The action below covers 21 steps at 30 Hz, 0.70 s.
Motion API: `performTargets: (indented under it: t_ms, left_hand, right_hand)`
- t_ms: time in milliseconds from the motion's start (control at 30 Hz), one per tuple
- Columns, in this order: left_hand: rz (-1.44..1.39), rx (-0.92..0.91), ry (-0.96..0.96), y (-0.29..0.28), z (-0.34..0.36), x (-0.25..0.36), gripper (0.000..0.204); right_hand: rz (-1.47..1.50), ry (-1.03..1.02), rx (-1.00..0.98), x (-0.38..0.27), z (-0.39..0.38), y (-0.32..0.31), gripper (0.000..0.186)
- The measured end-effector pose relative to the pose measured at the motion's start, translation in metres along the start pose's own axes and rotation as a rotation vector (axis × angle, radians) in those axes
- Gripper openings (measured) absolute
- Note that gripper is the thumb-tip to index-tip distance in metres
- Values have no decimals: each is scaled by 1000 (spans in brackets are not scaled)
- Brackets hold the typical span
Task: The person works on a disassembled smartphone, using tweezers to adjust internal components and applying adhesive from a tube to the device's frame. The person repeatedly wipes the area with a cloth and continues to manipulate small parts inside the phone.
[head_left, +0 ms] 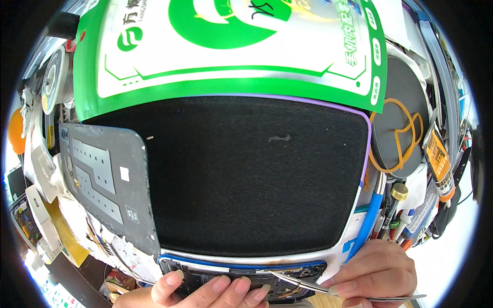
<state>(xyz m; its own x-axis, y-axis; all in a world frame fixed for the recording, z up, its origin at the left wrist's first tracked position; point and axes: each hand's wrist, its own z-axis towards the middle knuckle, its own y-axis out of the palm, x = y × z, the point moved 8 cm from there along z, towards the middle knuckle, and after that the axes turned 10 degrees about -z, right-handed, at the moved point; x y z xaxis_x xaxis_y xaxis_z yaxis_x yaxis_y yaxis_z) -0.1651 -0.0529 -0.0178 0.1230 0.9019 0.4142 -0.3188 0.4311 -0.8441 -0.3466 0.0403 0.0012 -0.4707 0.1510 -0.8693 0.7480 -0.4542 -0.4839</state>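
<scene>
At the bottom of the head view, my left hand (215, 292) grips an opened smartphone (190, 269) with dark insides and a blue edge, held by the near side of a black felt mat (257, 179). My right hand (375, 272), at the lower right, is closed on slim metal tweezers (303, 283), whose points touch or hover just over the phone's top edge; I cannot tell which. A detached grey phone back panel (133, 190) with perforated metallic strips lies along the mat's left side.
A green and white printed sheet (231, 84) covers the far side. At right sit a dark round pad (395, 77) with rubber bands (411, 128), an orange tube (439, 164), a blue-handled tool (372, 215) and several pens. Spools (54, 79) and assorted clutter crowd the left.
</scene>
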Motion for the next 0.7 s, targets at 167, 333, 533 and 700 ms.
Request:
performTargets:
  t_ms: [167,333,533,700]
  left_hand:
    - [-3,-14,-1,-1,0,0,43]
    - [-2,-14,-15,0,-2,0,43]
    - [1,3,-3,1,-2,1,42]
    - [3,11,2,1,-1,1,41]
  right_hand:
    - [21,-72,57,0,0,-2,20]
    - [59,-66,74,3,-1,-1,21]
    - [54,23,26,4,-2,-1,20]
    - [60,31,16,4,-1,-1,19]
